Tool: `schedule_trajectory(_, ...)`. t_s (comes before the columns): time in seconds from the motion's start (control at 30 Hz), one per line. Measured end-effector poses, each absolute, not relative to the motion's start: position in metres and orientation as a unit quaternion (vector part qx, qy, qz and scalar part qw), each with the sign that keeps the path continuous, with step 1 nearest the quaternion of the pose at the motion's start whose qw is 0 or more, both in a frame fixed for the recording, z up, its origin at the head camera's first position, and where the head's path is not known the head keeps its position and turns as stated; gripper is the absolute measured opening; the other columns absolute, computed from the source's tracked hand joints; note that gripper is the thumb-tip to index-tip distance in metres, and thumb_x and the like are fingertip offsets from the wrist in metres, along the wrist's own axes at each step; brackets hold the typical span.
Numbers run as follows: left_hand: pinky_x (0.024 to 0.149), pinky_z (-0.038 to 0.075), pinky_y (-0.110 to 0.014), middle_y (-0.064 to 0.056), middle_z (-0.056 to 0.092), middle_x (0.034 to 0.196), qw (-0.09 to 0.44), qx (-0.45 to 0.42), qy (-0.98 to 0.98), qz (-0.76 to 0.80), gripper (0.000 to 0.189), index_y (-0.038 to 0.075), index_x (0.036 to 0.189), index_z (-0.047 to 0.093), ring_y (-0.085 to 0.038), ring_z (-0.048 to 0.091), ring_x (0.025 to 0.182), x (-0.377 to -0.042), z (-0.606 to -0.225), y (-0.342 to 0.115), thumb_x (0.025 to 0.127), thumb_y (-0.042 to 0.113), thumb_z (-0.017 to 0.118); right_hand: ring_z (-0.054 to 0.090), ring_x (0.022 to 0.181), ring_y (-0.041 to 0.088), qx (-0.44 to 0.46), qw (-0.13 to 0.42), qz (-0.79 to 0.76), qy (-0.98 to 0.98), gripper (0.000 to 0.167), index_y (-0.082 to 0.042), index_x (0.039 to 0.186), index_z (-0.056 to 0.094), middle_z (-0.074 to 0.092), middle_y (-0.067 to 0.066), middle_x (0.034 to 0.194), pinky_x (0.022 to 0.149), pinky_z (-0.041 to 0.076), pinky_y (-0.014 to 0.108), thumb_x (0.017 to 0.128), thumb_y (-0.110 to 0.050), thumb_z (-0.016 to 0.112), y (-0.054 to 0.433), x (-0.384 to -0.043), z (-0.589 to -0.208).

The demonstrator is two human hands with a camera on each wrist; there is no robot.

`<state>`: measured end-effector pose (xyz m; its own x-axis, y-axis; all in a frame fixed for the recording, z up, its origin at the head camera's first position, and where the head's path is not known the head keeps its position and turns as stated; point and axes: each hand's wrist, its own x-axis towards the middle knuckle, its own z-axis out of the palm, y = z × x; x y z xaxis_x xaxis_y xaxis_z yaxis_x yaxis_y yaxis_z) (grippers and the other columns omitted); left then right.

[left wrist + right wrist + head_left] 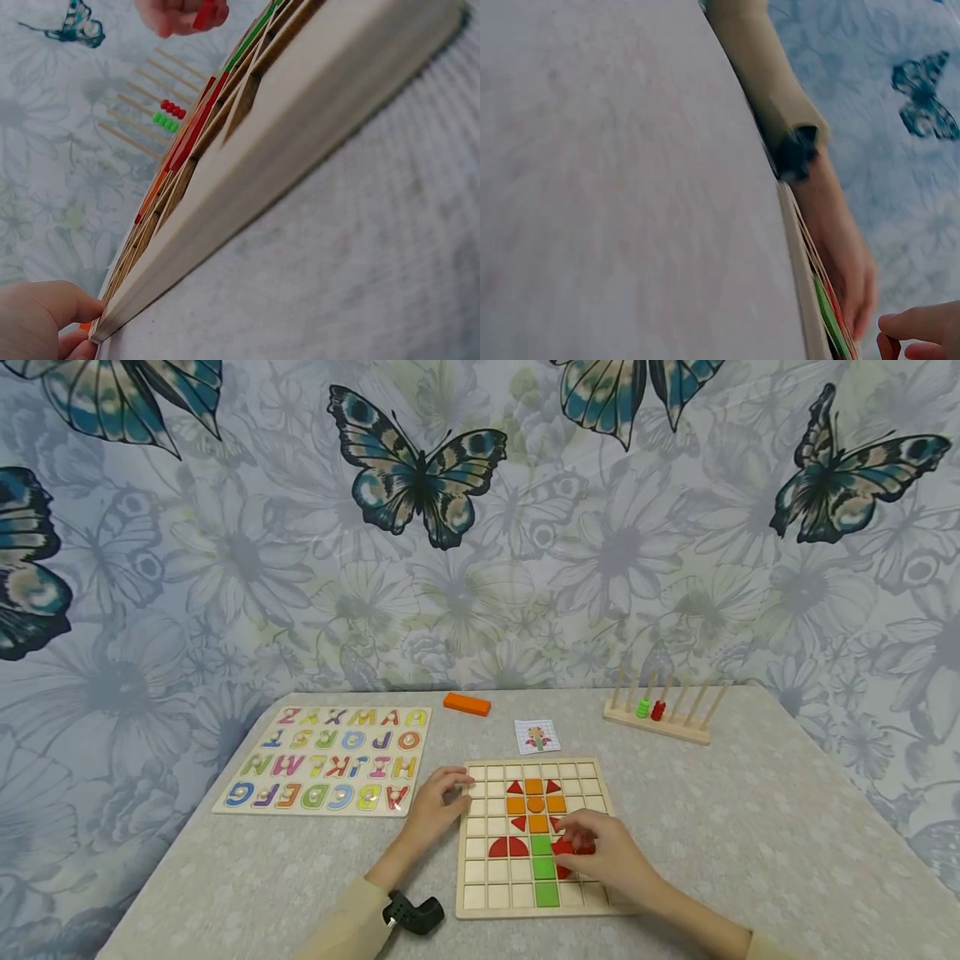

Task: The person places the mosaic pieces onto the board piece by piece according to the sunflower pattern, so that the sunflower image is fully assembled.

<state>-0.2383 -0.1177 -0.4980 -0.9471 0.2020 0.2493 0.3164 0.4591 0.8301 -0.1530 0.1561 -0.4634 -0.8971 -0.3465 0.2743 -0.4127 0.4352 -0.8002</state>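
A wooden grid board [498,902] lies on the table with coloured tiles in its cells. Orange squares, an orange circle and small red triangles form a flower shape over a column of green squares [543,867]. Two red quarter-round tiles [508,847] lie left of that column. My left hand [437,802] holds the board's left edge near the far corner, thumb at the rim. Over the right half of the board, my right hand [607,853] pinches a red tile [204,13] between thumb and fingers. It partly hides other red tiles beside the green column.
A small pattern card [537,737] lies beyond the board. To the left is an alphabet puzzle board [322,762]. An orange block [467,704] lies at the back, and a peg stand [660,724] with green and red beads stands at the back right.
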Motion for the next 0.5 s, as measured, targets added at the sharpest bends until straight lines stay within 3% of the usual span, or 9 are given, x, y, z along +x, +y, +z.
schedule_trajectory(0.17,0.1,0.048,-0.045,-0.011,0.058,0.126,0.057,-0.153,-0.853,-0.496,0.019,0.007,0.105,0.069,-0.03,0.055,0.12,-0.239,-0.499,-0.117,0.086,0.006,0.065,0.048,0.067,0.004,0.218,0.0,0.452,-0.865,0.028,-0.006,0.099,0.068,0.06,-0.001,0.08,0.058,0.045,0.017,0.074,-0.013,0.08,0.121,-0.151,-0.468)
schedule_trajectory(0.5,0.101,0.048,-0.045,-0.01,0.058,0.126,0.052,-0.147,-0.855,-0.495,0.02,0.007,0.106,0.069,-0.03,0.055,0.12,-0.239,-0.5,-0.119,0.086,0.008,0.065,0.044,0.066,0.003,0.206,0.007,0.419,-0.884,0.027,-0.016,0.096,0.069,0.056,-0.009,0.079,0.058,0.041,0.015,0.073,-0.024,0.082,0.105,-0.153,-0.475)
